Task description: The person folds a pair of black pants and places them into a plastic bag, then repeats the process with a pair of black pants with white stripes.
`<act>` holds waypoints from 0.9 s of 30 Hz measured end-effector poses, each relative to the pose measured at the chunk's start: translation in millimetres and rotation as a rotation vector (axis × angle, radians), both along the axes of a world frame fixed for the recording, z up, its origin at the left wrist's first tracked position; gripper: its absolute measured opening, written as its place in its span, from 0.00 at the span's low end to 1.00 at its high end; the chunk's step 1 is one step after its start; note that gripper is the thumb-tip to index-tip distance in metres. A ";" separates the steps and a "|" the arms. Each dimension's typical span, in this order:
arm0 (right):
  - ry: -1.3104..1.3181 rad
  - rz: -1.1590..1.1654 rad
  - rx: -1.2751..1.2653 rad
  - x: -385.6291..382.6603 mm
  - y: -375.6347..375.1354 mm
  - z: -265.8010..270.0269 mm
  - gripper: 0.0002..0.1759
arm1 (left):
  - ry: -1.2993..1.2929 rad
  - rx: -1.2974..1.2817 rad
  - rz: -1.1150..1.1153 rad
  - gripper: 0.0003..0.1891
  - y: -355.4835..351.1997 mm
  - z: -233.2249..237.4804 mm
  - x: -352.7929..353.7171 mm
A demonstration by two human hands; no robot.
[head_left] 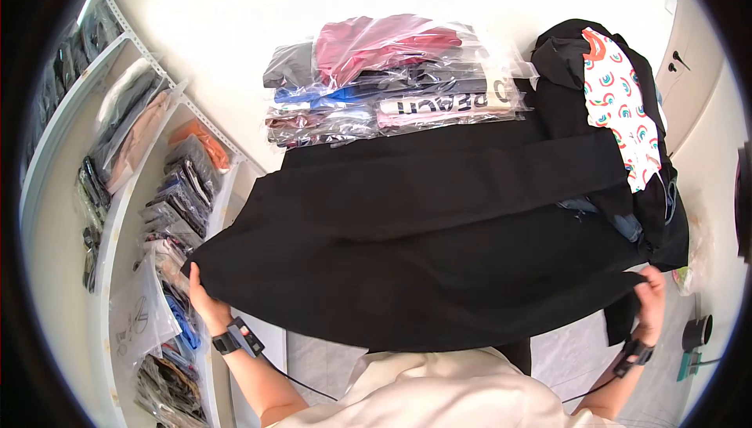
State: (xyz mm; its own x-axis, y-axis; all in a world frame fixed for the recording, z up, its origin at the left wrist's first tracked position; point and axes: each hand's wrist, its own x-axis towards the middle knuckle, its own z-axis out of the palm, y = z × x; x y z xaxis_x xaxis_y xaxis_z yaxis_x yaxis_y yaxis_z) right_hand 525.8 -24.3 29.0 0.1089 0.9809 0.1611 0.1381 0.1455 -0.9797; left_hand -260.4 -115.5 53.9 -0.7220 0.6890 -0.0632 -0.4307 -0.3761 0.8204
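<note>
A wide black garment (376, 263) stretches across the front of the table, its near edge sagging toward my body. Its exact kind cannot be made out. At the left end, my left hand (208, 300) is closed on a corner of the cloth, thumb on top. My right hand (649, 296) pinches the opposite end at the right, its fingers partly blurred and hidden by fabric. Between the hands the cloth is spread fairly flat, with a long band or fold running along its far side.
Behind the garment lies a stack of bagged, folded clothes (392, 87). A heap of dark clothes (560, 75) and a white patterned garment (623, 107) sits at the right. White shelves (117, 224) hold bagged clothes on the left. A door handle (678, 60) shows far right.
</note>
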 end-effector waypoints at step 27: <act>-0.330 -0.333 -0.052 -23.1 216.1 -16.8 0.18 | 1.666 -0.676 -0.343 0.29 134.8 -49.1 130.7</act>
State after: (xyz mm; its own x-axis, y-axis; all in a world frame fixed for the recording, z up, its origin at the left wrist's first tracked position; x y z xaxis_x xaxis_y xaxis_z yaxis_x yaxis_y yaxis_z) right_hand 502.7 191.8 12.2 0.3698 0.9091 0.1915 0.4739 -0.0073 -0.8805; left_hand -129.7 19.4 4.8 -0.1656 0.9672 0.1925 0.9205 0.0816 0.3820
